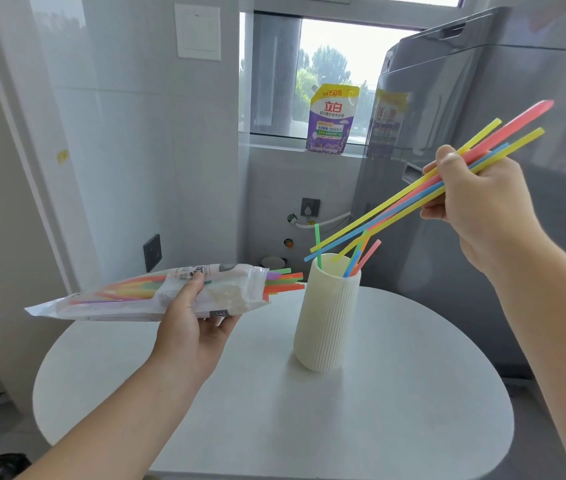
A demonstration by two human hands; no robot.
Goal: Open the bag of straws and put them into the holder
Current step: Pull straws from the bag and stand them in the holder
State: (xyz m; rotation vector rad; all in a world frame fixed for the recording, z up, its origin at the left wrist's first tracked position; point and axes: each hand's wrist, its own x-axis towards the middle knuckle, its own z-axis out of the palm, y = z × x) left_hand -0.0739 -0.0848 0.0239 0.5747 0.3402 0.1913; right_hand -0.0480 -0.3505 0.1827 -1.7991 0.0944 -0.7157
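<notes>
The loose straws (389, 207), yellow, pink and blue, are pinched as a slanting bunch in the right hand (479, 209); thumb on top, fingers curled beneath, closed firmly round them near their upper third; the long lower ends run down and away from the fingertips to a point just above the mouth of the holder (326, 317), not yet inside it. A few straws (366, 256) already stand in the holder, leaning against its rim. The holder stands upright on the table (413, 410), below and well forward of the right fingers, just beyond the left fingertips.

The bag (129, 299) lies roughly level in the left hand (191, 323); thumb over the top, fingers wrapped underneath, gripping it about the middle; it is open at the end past the fingertips, where the remaining straws (285, 278) poke out towards the holder.

I judge the step to be lowering the bunch in. The risks: the ends are fanned apart, so one or two may miss the rim and slide onto the table; held so far from their tips, the straws flex and steer poorly; a sideways push could tip the tall, narrow holder; and the bag's open end, if it dips, may spill its straws.

Farther off, a detergent pouch (331, 119) sits on the window sill, beside a grey appliance (482, 81).
</notes>
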